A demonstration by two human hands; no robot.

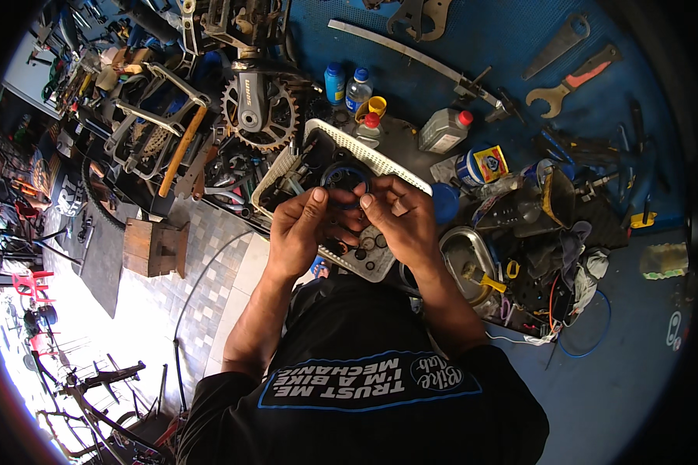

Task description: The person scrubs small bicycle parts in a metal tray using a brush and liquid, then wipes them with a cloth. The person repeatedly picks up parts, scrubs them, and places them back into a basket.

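Note:
Both my hands are over a cream plastic basket [392, 168], close together, with a thin dark ring [326, 175] between them. My left hand [302, 225] has its thumb raised and its fingers curled inward at the ring's lower left. From the other side my right hand [399, 221] pinches the ring's lower right edge with thumb and fingers. Shadow and the fingers hide part of the ring, and its exact kind is not clear. Below the hands, several small round parts [370, 243] lie in the basket's near end; dark parts fill its far end.
A chainring with crank [250, 116] stands at far left of the basket. Bottles, including a grey one with a red cap [446, 130], stand behind it. A metal tray [461, 248] with a yellow-handled brush [485, 280] lies at right. A wooden stool [151, 246] stands at left.

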